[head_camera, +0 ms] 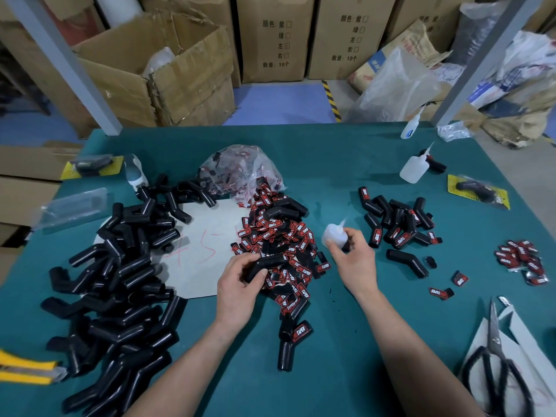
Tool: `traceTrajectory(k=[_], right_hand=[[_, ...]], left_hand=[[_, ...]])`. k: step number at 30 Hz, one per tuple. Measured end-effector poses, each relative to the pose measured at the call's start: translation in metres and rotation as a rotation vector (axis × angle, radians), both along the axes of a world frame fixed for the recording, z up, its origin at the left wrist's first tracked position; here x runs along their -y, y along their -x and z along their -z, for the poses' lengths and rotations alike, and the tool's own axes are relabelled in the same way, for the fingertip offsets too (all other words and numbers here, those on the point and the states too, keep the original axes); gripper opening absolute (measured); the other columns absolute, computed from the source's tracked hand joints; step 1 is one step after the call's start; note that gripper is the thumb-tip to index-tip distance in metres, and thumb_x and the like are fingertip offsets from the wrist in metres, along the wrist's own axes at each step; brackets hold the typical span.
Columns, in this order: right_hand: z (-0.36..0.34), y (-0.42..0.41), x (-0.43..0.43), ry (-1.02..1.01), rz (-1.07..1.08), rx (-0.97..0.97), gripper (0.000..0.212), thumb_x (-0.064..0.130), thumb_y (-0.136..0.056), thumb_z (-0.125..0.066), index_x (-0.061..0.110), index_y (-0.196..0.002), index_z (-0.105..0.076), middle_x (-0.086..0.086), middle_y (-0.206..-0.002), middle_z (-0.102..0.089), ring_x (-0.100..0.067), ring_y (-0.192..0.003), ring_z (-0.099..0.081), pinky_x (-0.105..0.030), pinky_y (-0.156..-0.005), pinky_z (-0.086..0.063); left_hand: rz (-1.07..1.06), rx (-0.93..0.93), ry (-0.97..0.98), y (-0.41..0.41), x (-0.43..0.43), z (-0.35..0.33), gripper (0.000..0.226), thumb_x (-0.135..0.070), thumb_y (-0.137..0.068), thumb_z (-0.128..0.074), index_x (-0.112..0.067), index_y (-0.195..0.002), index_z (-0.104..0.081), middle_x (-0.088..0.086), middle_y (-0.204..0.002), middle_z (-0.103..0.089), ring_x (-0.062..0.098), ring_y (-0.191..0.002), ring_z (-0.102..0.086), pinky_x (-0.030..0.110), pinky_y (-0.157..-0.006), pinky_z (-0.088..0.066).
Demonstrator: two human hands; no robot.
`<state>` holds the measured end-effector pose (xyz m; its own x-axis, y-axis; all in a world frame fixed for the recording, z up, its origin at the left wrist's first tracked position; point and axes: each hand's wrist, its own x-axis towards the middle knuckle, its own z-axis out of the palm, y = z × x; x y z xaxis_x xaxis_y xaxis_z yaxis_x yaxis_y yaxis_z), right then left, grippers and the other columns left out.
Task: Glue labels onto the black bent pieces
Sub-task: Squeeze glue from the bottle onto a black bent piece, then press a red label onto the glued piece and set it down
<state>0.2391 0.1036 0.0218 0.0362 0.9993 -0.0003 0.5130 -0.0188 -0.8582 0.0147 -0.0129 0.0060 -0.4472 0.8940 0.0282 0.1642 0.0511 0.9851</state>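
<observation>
1. The left hand (240,284) is hovering over the teal-covered desk (331,164), just toward 6 o'clock from its middle. Its fingers (245,260) are curling round one glossy black bent plastic piece (264,264) and gripping it.
2. That piece is showing as a short smooth tube with an elbow kink. Its visible face is looking plain black, and I cannot tell whether a label is sitting on it.
3. The right hand (353,260), at 3 o'clock from the left one, is holding a small translucent white glue bottle (334,234). The fingers (356,236) are wrapping its body and the nozzle is pointing toward 1 o'clock. The bottle is appearing blurred.
4. At 12 o'clock from the hands, a heap of red-and-black labels (279,233) lettered "TAPER" is spilling from a clear plastic bag (237,170). The held piece is hanging over the heap's near edge.
5. At 9 o'clock, a large pile of bare black bent pieces (120,281) is lying partly on a pale sheet of card (198,251).
6. At 2 o'clock from the right hand, a smaller cluster of labelled bent pieces (400,224) is resting on the desk, each showing a red-and-black patch on its side.
7. One more labelled bent piece (293,335) is lying at 6 o'clock from the heap, between the forearms.
8. Black-handled scissors (496,356) are lying at 4 o'clock and a yellow utility knife (27,368) at 8 o'clock.
</observation>
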Motion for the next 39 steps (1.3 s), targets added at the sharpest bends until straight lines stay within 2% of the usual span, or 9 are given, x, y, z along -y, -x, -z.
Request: traceTrajectory(k=[4, 7, 9, 11, 13, 18, 24, 32, 39], right_hand=[[0.007, -0.002, -0.003, 0.019, -0.013, 0.055, 0.031, 0.044, -0.085, -0.073, 0.049, -0.105, -0.051, 0.023, -0.089, -0.065, 0.011, -0.084, -0.059, -0.021, -0.066, -0.047], [0.007, 0.001, -0.002, 0.011, 0.005, -0.006, 0.052, 0.040, -0.081, -0.078, 0.030, -0.125, -0.053, 0.016, -0.110, -0.062, 0.008, -0.097, -0.058, -0.018, -0.080, -0.049], [-0.002, 0.004, 0.005, -0.206, 0.095, -0.084, 0.061, 0.034, -0.084, -0.077, 0.014, -0.134, -0.049, 0.003, -0.124, -0.052, -0.006, -0.104, -0.056, -0.019, -0.087, -0.045], [-0.013, 0.006, 0.014, -0.624, 0.115, -0.054, 0.041, 0.024, -0.089, -0.069, 0.001, -0.119, -0.055, -0.010, -0.116, -0.052, -0.020, -0.097, -0.054, -0.027, -0.084, -0.044], [-0.020, 0.010, 0.027, -0.838, -0.122, -0.004, 0.013, 0.017, -0.091, -0.064, 0.010, -0.100, -0.060, -0.005, -0.096, -0.059, -0.018, -0.085, -0.054, -0.027, -0.075, -0.046], [-0.026, 0.037, 0.055, -0.339, -0.839, 0.295, 0.014, 0.022, -0.095, -0.068, 0.010, -0.100, -0.074, -0.003, -0.095, -0.067, -0.020, -0.091, -0.063, -0.030, -0.083, -0.052], [-0.020, 0.046, 0.061, -0.099, -0.789, 0.425, 0.026, 0.029, -0.097, -0.065, 0.011, -0.113, -0.075, -0.007, -0.113, -0.065, -0.022, -0.105, -0.060, -0.032, -0.096, -0.044], [-0.023, 0.046, 0.058, -0.271, -0.791, 0.368, 0.023, 0.027, -0.099, -0.062, 0.009, -0.101, -0.077, -0.007, -0.096, -0.064, -0.022, -0.088, -0.063, -0.032, -0.083, -0.051], [-0.010, 0.065, 0.059, -0.348, -0.632, 0.304, 0.024, 0.025, -0.091, -0.074, 0.011, -0.111, -0.075, -0.005, -0.098, -0.061, -0.021, -0.083, -0.061, -0.033, -0.072, -0.055]], left_hand=[[-0.002, -0.051, -0.030, 0.001, 0.001, 0.000, 0.063, 0.003, -0.087, -0.077, -0.056, -0.106, -0.068, -0.020, -0.115, -0.065, 0.007, -0.110, -0.065, 0.012, -0.094, -0.046], [-0.022, -0.055, -0.042, 0.002, 0.000, 0.000, 0.062, 0.004, -0.088, -0.076, -0.055, -0.105, -0.069, -0.019, -0.113, -0.065, 0.008, -0.110, -0.064, 0.014, -0.095, -0.047], [-0.045, 0.021, -0.035, 0.001, 0.001, -0.001, 0.056, 0.001, -0.090, -0.075, -0.052, -0.106, -0.070, -0.015, -0.111, -0.069, 0.009, -0.106, -0.066, 0.021, -0.095, -0.051], [-0.070, 0.127, -0.020, 0.000, 0.001, -0.002, 0.047, -0.003, -0.094, -0.072, -0.049, -0.107, -0.070, -0.008, -0.105, -0.073, 0.011, -0.097, -0.069, 0.027, -0.088, -0.057], [-0.085, 0.205, -0.021, -0.001, 0.003, -0.003, 0.044, -0.006, -0.098, -0.068, -0.049, -0.108, -0.069, 0.000, -0.100, -0.075, 0.012, -0.090, -0.071, 0.025, -0.078, -0.059], [-0.114, 0.200, -0.074, -0.002, 0.007, -0.008, 0.036, -0.011, -0.098, -0.069, -0.044, -0.112, -0.065, 0.002, -0.086, -0.073, 0.012, -0.075, -0.067, 0.025, -0.068, -0.057], [-0.094, 0.164, -0.085, -0.004, 0.009, -0.009, 0.027, -0.030, -0.090, -0.070, -0.044, -0.112, -0.065, 0.003, -0.079, -0.069, 0.013, -0.068, -0.062, 0.026, -0.060, -0.054], [-0.091, 0.204, -0.132, -0.005, 0.010, -0.012, 0.022, -0.040, -0.091, -0.064, -0.046, -0.112, -0.059, 0.006, -0.074, -0.066, 0.016, -0.062, -0.060, 0.026, -0.055, -0.050], [-0.049, 0.131, -0.037, -0.004, 0.003, -0.006, 0.035, -0.023, -0.097, -0.057, -0.036, -0.129, -0.054, 0.009, -0.106, -0.066, 0.017, -0.083, -0.062, 0.036, -0.080, -0.054]])
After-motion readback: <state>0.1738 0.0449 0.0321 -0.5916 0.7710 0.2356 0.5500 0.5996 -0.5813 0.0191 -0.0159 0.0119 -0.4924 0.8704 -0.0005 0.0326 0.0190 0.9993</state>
